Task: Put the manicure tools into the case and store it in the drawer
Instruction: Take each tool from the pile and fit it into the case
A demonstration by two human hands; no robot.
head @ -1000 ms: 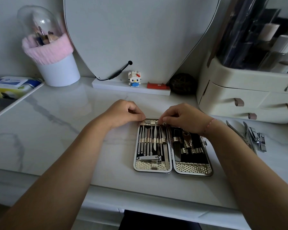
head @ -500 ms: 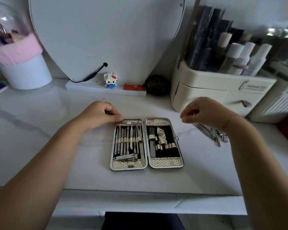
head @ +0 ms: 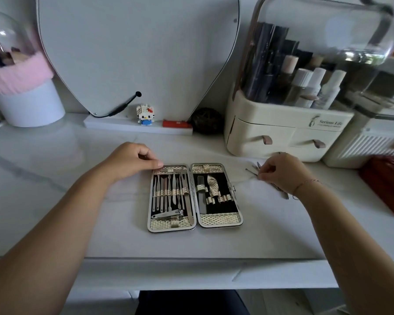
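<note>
The manicure case [head: 216, 220] lies open flat on the white marble tabletop. Its left half holds several slim metal tools [head: 168, 192] and a nail clipper [head: 168, 215]; the right half holds a file [head: 201, 198] and some bare loops. My left hand [head: 130, 159] is curled, with the thumb touching the case's top-left corner. My right hand [head: 280, 171] is to the right of the case, its fingertips pinched on the loose metal tools [head: 251, 171] lying on the table. Behind them stands the cream organiser, whose drawer [head: 267, 139] is closed.
A heart-shaped mirror [head: 134, 53] leans at the back, with a small toy figure [head: 145, 114] and a dark ball [head: 207, 120] at its base. A white pot with pink trim [head: 27, 103] stands far left. A red pouch [head: 387, 180] lies at the right edge.
My right hand left the top of the case and moved right, down onto the loose tools. My left hand stayed at the case's corner. The view swung to the right.
</note>
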